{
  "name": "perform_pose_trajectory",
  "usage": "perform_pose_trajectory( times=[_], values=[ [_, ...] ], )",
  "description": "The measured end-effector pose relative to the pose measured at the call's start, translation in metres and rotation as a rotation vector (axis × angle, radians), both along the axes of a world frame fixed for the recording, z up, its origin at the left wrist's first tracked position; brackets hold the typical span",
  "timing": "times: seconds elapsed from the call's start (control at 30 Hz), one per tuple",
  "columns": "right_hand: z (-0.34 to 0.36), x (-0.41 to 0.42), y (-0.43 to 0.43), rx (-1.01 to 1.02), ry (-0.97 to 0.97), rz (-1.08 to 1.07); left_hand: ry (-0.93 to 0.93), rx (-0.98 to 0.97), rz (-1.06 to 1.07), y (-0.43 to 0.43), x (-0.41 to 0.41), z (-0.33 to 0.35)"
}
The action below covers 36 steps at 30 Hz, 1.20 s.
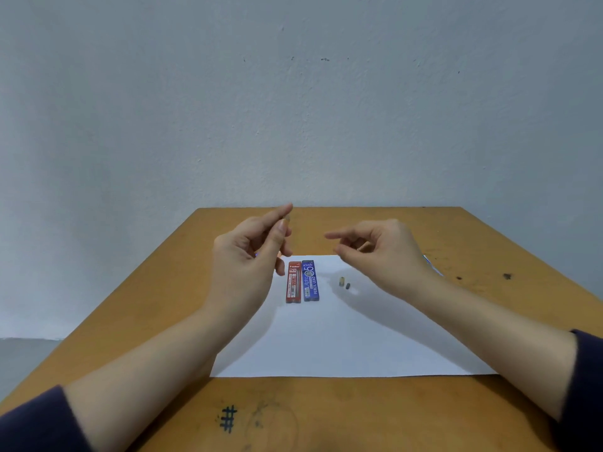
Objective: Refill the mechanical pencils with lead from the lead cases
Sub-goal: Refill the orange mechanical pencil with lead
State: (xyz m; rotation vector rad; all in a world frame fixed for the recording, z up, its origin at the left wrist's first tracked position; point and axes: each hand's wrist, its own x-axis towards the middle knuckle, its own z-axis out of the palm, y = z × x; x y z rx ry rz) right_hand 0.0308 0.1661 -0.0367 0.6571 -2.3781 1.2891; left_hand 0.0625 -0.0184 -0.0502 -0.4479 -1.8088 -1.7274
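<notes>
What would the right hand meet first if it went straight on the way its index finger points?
Probably the left hand, which pinches a pencil just across the gap. Depth is unclear, so the right hand could pass behind it.

desk [359, 415]: orange-brown wood, ink marks | wall [293, 93]: pale grey, scuffed, behind desk | floor [19, 363]: grey, left of desk

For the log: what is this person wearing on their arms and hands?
Both arms are in dark navy long sleeves, the left sleeve and the right sleeve, pushed up so the forearms are bare. The left hand and right hand are bare: no gloves, and no watch, ring or bracelet shows.
</notes>
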Motion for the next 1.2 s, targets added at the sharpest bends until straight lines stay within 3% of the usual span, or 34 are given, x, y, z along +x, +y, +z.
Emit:
perform_pose_trajectory(
  times=[0.17, 0.4, 0.87, 1.0, 1.2],
  values=[
    [0.003, -0.012, 0.012, 0.151, -0.150, -0.094, -0.057, -0.102, 0.054, -0.004, -0.010, -0.007],
    [0.003, -0.007, 0.010, 0.531, -0.407, -0.211, -0.122, -0.182, 0.072, -0.006, -0.013, -0.009],
    [0.007, 0.006, 0.006, 0.568, -0.307, -0.226, -0.182, -0.252, -0.002, -0.006, -0.009, -0.008],
    [0.004, 0.003, 0.002, 0.451, -0.249, -0.194, -0.193, -0.282, -0.036, -0.005, -0.006, -0.007],
    [0.003, 0.005, -0.005, -0.106, -0.272, -0.012, -0.188, -0.288, -0.048, -0.004, -0.005, -0.006]
  ],
)
